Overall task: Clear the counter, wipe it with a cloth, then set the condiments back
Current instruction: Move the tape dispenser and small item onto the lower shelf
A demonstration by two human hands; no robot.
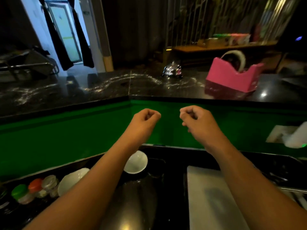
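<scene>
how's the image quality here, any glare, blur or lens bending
Head view: dim overall, with a bright blown-out doorway top left; lamp glare spots on the glossy dark counter; the far shelf and condiment jars are soft and blurred; the wide-angle lens bows the counter edge.

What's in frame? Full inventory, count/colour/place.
Lidded condiment jars: 3; green lid, orange lid, clear lid; lower counter, far left.
White round bowls: 2; one beside the jars, one near the green wall.
White rectangular cutting board: 1; lower counter, right.
Pink tape dispenser: 1; upper black marble counter, right.
Chrome call bell: 1; upper counter, centre.
Hands: left, right; both raised, fingers curled, grip empty.
</scene>
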